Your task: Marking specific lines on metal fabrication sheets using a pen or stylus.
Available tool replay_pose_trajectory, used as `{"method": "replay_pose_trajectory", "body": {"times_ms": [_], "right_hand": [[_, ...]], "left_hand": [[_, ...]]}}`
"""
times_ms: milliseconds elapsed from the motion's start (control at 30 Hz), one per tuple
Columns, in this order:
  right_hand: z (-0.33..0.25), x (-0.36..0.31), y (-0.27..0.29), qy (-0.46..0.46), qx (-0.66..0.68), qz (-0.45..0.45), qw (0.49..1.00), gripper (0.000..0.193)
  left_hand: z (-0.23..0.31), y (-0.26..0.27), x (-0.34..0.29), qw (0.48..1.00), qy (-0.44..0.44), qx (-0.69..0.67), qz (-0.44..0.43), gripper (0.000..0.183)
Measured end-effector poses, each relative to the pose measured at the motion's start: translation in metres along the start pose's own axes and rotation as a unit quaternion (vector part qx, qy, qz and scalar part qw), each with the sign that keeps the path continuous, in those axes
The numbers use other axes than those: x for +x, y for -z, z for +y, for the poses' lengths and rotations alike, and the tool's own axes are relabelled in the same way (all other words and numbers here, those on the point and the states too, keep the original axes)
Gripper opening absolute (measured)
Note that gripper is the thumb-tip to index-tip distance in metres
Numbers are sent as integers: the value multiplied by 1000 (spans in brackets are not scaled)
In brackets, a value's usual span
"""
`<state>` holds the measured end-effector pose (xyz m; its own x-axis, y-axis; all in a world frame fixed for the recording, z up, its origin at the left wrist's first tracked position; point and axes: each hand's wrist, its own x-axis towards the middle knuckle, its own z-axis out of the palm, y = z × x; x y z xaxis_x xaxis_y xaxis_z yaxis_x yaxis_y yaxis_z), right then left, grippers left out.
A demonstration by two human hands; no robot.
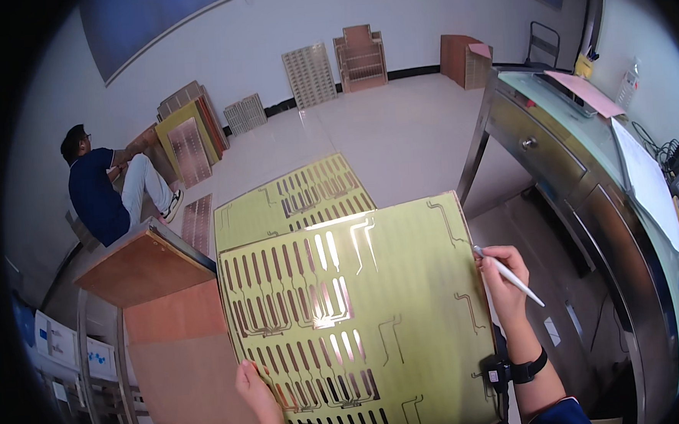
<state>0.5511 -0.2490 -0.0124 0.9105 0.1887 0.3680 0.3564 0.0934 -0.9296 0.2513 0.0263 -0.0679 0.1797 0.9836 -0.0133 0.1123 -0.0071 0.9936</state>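
Note:
A large yellow-green circuit board panel with rows of shiny copper slots and thin traces stands tilted in front of me. My left hand grips its left edge, thumb on the front; the other fingers are mostly hidden. My right hand is at the right edge, closed around a slim white pen-shaped tool. The tool's grey end is at the panel's edge and its tapered end points down to the right. Behind lies a second, similar panel, partly covered by the first.
Brown boards stand at the left, beside a metal rack with white boxes. A person sits on the floor beyond, near leaning panels. On the right is a metal desk with papers, cables and a bottle. More panels line the far wall.

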Motion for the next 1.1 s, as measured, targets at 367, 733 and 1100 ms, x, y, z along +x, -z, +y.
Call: {"method": "replay_pose_trajectory", "body": {"times_ms": [367,733,1100], "right_hand": [[4,10,-76,147,-163,-176,960,16],[25,30,-99,179,-158,-222,945,15],[48,46,-99,133,-162,-227,951,14]], "left_hand": [[-12,17,-14,999,17,-2,27,34],[-24,14,-10,997,60,-41,32,30],[-23,-9,-10,994,82,-55,45,28]]}}
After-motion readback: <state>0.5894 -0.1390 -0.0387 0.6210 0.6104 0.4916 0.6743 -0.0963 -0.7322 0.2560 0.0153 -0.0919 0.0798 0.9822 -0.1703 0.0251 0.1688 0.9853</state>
